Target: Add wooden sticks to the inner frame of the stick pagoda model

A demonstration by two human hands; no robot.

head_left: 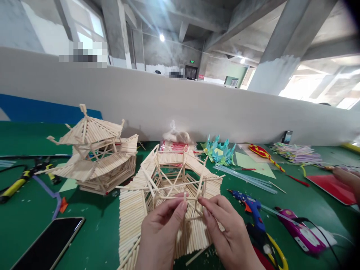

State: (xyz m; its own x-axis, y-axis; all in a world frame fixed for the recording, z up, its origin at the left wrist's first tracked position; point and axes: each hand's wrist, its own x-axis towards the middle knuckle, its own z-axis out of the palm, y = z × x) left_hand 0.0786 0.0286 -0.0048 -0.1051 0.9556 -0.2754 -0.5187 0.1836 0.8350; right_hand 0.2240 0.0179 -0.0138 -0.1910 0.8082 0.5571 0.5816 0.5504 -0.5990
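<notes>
A half-built pavilion model of thin wooden sticks [132,210] stands on the green table in front of me, its slatted eaves spread around an open frame of posts and crossed sticks. Over its near side, my left hand [165,228] pinches a short wooden stick [185,196] upright between thumb and forefinger. Close beside it, my right hand [225,225] has thumb and forefinger drawn together at the frame; what lies between those fingertips is too small to tell. A fuller two-tiered stick pavilion [98,165] stands to the left.
At right lie a blue glue gun [250,206], clear glue sticks [247,178] and a purple power strip [300,232]. A phone [47,243] and yellow-handled pliers [17,185] are at left. Blue folded paper [219,150] sits behind. Another person's hand [347,180] rests at the right edge.
</notes>
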